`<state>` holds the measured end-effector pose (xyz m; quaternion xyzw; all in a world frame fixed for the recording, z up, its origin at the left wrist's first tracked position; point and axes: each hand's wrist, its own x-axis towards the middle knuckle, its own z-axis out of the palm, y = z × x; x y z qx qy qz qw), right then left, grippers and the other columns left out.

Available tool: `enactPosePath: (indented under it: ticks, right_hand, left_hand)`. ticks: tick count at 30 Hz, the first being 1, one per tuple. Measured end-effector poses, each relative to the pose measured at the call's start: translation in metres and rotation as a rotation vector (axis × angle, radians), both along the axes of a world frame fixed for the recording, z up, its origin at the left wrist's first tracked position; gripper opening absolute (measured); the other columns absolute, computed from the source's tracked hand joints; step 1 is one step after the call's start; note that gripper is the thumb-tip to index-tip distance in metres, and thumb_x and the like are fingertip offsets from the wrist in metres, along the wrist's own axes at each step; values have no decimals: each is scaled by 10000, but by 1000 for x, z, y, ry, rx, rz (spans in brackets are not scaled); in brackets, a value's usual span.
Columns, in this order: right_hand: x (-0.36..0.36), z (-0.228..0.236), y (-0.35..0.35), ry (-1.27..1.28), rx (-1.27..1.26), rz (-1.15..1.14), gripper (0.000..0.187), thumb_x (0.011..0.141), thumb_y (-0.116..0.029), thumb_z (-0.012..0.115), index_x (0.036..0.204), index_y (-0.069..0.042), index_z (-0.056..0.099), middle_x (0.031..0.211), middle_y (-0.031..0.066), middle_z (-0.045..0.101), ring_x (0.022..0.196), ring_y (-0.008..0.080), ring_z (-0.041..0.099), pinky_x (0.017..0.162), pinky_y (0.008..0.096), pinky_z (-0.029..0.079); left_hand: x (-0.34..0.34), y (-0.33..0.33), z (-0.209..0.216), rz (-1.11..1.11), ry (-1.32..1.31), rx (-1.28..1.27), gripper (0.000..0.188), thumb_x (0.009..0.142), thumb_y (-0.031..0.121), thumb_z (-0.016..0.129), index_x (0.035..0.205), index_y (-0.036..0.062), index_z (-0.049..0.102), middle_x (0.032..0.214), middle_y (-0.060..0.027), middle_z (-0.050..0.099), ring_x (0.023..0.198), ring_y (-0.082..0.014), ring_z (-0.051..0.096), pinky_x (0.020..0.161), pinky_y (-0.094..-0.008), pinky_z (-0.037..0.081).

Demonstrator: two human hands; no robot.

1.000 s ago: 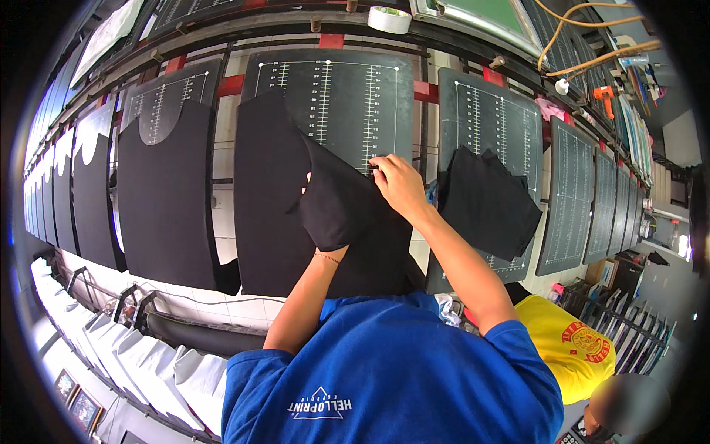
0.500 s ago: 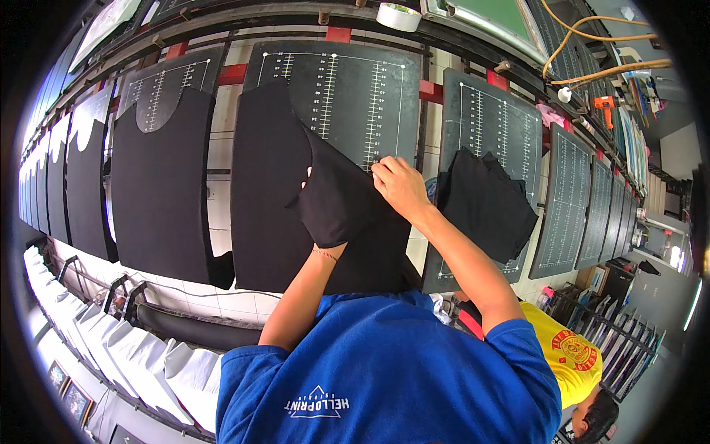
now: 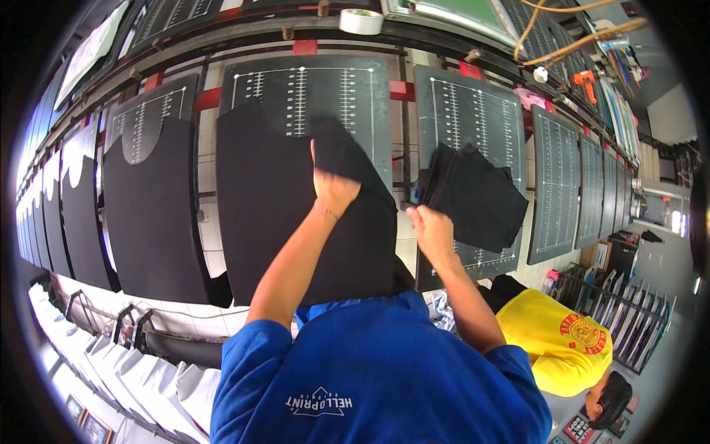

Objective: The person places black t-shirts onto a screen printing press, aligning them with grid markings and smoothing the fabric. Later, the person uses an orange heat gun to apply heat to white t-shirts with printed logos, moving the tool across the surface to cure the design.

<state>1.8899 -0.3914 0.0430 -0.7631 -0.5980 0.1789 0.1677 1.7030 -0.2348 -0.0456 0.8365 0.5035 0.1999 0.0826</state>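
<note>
A black cut cloth piece [image 3: 274,207] with a scooped top edge lies over the dark board [image 3: 262,85] in front of me. My left hand [image 3: 336,194], smeared by motion, is on this cloth near its upper right part. Its thumb points up along the neck curve; the other fingers are hidden at a raised, blurred flap of the cloth [image 3: 344,152]. My right hand [image 3: 433,231] is closed, thumb against fingers, over the gap by the board's right edge. What it pinches, if anything, is too small to make out. Just beyond it lies a pile of black cloth pieces [image 3: 481,196].
The pile rests on another marked board [image 3: 477,103]. Further boards with black cloth [image 3: 151,214] run off to the left. A tape roll [image 3: 361,21] sits on the far rail. A person in a yellow shirt [image 3: 551,340] bends at the lower right.
My right hand has left the cloth's upper edge and come down to the right, near the pile. My left hand has come out from under the draped cloth, which now lies flatter across the board.
</note>
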Motion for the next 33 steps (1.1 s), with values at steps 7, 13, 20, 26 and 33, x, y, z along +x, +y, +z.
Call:
enactPosePath:
  ticks: [7, 13, 20, 26, 33]
  right_hand:
    - [-9, 0, -106, 214, -420, 184, 142, 908, -278, 644, 947, -159, 711, 849, 135, 726, 794, 376, 695, 707, 506, 538]
    - [10, 2, -152, 360, -654, 209, 254, 920, -374, 615, 939, -145, 723, 858, 140, 727, 825, 376, 696, 751, 513, 524]
    - [99, 12, -155, 407, -690, 359, 283, 940, -324, 629, 952, -54, 711, 891, 138, 726, 852, 351, 687, 748, 448, 516]
    - [163, 24, -154, 424, -542, 510, 262, 921, -222, 620, 1135, -82, 676, 1080, 133, 727, 1015, 326, 687, 851, 437, 533]
    - [266, 10, -99, 266, 39, 55, 280, 888, -147, 692, 1151, -59, 652, 1050, 140, 690, 950, 319, 653, 823, 406, 518]
  left_hand:
    - [54, 53, 8, -82, 56, 21, 691, 1027, 435, 446, 1512, -48, 357, 1592, -209, 338, 1489, -379, 279, 1229, -503, 200]
    - [40, -73, 48, -393, 172, -96, 688, 1000, 423, 501, 1493, -44, 393, 1580, -219, 356, 1486, -382, 297, 1227, -505, 218]
    - [29, -153, 93, -525, 465, -468, 779, 863, 392, 663, 1461, -36, 406, 1549, -249, 376, 1463, -418, 324, 1204, -544, 265]
    - [67, 28, 5, 185, 208, 95, 597, 1054, 368, 446, 1516, -3, 384, 1594, -187, 356, 1485, -398, 293, 1216, -528, 220]
    - [190, -101, 47, 3, -378, -203, 520, 1045, 268, 492, 1478, -15, 438, 1591, -249, 328, 1507, -415, 240, 1219, -476, 223]
